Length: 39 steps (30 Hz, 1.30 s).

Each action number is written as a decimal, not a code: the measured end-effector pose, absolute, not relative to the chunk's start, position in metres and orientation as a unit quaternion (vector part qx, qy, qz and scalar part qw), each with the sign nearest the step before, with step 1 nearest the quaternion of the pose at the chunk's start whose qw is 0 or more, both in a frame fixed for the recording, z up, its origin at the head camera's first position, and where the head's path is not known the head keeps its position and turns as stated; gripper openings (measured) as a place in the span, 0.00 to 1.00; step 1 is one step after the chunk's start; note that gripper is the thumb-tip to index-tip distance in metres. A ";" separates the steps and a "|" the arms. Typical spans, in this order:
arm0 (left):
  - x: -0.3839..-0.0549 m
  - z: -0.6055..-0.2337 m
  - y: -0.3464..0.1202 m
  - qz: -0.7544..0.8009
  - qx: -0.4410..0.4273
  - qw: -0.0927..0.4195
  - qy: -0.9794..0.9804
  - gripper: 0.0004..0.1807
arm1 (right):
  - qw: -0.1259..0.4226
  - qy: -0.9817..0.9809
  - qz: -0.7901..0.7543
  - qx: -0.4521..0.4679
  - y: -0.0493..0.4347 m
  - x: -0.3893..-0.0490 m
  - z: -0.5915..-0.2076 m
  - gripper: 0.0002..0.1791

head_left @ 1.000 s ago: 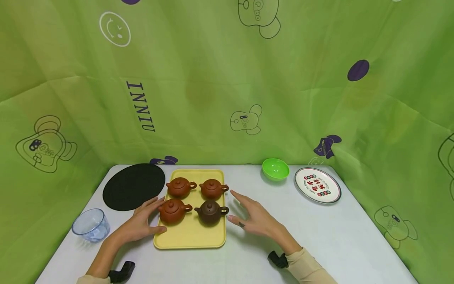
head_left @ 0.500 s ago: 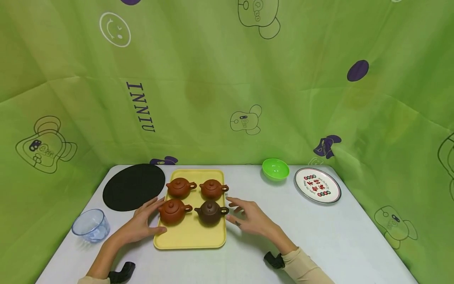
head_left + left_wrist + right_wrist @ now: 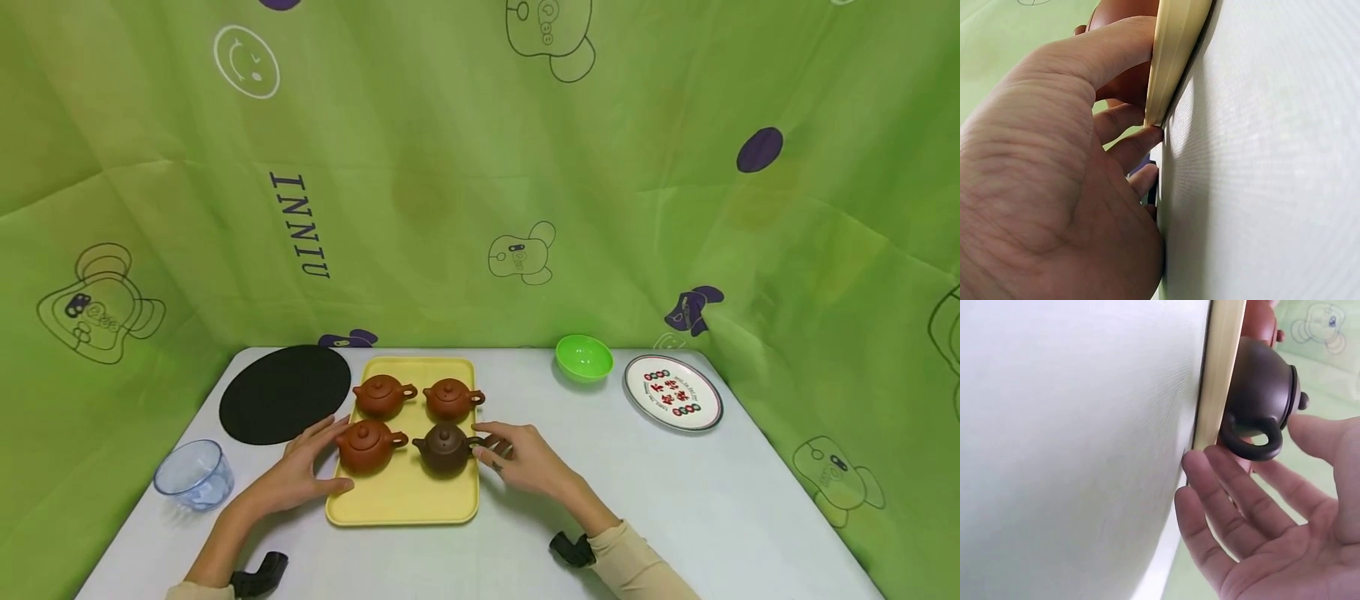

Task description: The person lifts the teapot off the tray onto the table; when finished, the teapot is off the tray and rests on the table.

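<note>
A yellow tray (image 3: 401,507) holds several teapots: reddish-brown teapots (image 3: 382,397), (image 3: 450,400), (image 3: 369,447) and a dark brown teapot (image 3: 444,451). My left hand (image 3: 300,475) grips the tray's left side, its thumb over the rim (image 3: 1179,56) and fingers along the edge, near the front-left teapot. At the right side, my right hand (image 3: 528,460) is spread beside the dark teapot's handle (image 3: 1254,447). Its fingertips (image 3: 1196,464) reach the tray's edge; whether they touch it I cannot tell. Its thumb (image 3: 1316,436) lies close to the dark teapot's lid.
A black round mat (image 3: 285,394) lies behind the left hand, and a clear blue glass bowl (image 3: 195,475) stands left of it. A green bowl (image 3: 584,358) and a patterned white plate (image 3: 673,392) are at the back right. Green cloth (image 3: 412,183) surrounds the white table (image 3: 675,508).
My right hand has moved left to the tray's right edge, by the dark teapot's handle, its fingers bending slightly. The left hand, tray and teapots have stayed put.
</note>
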<state>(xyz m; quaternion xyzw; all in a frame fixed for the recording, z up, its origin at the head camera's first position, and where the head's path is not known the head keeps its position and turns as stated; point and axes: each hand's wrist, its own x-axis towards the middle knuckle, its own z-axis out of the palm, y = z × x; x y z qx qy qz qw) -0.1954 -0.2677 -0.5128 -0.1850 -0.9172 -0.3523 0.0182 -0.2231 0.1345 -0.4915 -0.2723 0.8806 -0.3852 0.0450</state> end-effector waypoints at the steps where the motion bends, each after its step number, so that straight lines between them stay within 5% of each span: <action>1: -0.195 -0.513 -0.267 -0.353 -0.186 0.019 -0.917 0.49 | 0.043 0.881 -0.386 -0.271 0.134 -0.223 -0.492 0.25; 39: -0.194 -0.513 -0.265 -0.356 -0.173 0.010 -0.918 0.48 | 0.056 0.847 -0.475 -0.233 0.129 -0.222 -0.495 0.13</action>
